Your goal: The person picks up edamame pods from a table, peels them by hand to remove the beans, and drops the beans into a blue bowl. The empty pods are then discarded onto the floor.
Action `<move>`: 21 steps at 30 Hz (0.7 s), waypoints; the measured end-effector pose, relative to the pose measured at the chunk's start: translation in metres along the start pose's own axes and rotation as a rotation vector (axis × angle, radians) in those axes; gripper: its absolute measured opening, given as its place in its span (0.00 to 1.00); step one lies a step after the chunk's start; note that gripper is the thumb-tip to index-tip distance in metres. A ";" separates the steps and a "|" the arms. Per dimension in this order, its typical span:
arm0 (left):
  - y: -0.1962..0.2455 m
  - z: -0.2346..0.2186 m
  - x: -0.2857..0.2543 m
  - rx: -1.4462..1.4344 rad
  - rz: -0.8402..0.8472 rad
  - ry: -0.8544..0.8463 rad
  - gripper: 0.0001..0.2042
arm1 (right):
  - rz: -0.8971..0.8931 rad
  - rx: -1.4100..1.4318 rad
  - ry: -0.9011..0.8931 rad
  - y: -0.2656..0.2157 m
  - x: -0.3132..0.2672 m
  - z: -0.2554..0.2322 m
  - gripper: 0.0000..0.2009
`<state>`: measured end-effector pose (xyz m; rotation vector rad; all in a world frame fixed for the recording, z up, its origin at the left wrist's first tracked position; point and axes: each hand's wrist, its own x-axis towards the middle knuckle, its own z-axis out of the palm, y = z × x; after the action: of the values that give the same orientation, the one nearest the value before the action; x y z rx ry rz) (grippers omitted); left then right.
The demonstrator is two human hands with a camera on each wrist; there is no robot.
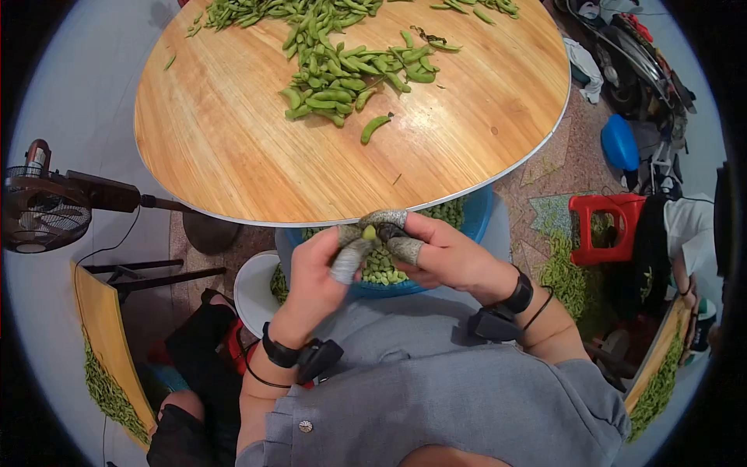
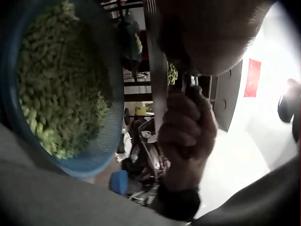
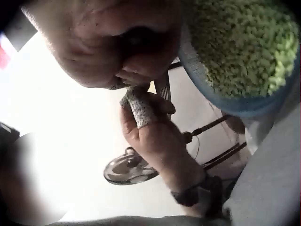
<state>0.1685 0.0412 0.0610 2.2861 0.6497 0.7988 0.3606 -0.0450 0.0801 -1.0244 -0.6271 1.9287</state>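
Note:
Both hands meet just beyond the lap, at the near edge of the round wooden table (image 1: pixel 233 156). Between the fingertips shows a small green soybean pod (image 1: pixel 369 232), mostly covered by the fingers. My left hand (image 1: pixel 315 261) pinches it from one side, with grey wraps on thumb and finger. My right hand (image 1: pixel 443 253) pinches it from the other side, its fingertips wrapped too. Below the hands is a blue basket (image 2: pixel 82 170) holding many shelled green beans (image 3: pixel 244 47). Each wrist wears a black strap.
A heap of soybean pods (image 1: pixel 331 78) lies on the table, with a single pod (image 1: pixel 375 129) nearer the hands. A white bucket (image 1: pixel 253 300) stands at left, near a fan (image 1: pixel 47 210). At right are a red stool (image 1: pixel 580 229) and pods on the floor (image 1: pixel 564 272).

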 end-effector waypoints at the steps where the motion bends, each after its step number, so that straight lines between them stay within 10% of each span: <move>1: -0.004 -0.002 -0.004 -0.658 -0.389 -0.085 0.09 | 0.001 0.002 -0.001 -0.005 -0.004 0.005 0.19; 2: -0.005 -0.003 -0.006 -1.316 -0.777 -0.168 0.09 | 0.048 0.084 -0.009 -0.008 -0.007 0.010 0.18; 6: 0.003 0.004 0.003 -1.081 -0.764 -0.172 0.09 | 0.046 0.095 0.058 -0.008 -0.009 0.010 0.16; 8: 0.008 0.005 0.006 -0.044 -0.075 -0.057 0.07 | 0.040 0.031 0.071 -0.004 -0.010 0.010 0.15; 11: -0.001 0.006 0.002 0.367 0.212 -0.032 0.06 | 0.001 -0.112 0.115 0.000 -0.009 0.011 0.15; 15: 0.004 0.016 0.004 0.449 0.154 -0.028 0.06 | -0.143 -0.420 0.200 0.011 -0.006 0.005 0.16; 18: 0.007 0.020 0.005 0.232 0.112 0.053 0.02 | -0.464 -0.605 0.229 0.028 0.002 -0.004 0.17; 20: 0.008 0.017 -0.001 -1.256 -0.774 -0.096 0.04 | -0.426 -0.530 0.192 0.031 0.000 -0.008 0.17; 21: 0.010 0.015 -0.001 -1.255 -0.774 -0.098 0.04 | -0.386 -0.455 0.153 0.033 -0.001 -0.010 0.18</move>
<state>0.1804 0.0274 0.0583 0.8206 0.6348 0.4554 0.3546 -0.0628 0.0515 -1.2087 -1.1174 1.3863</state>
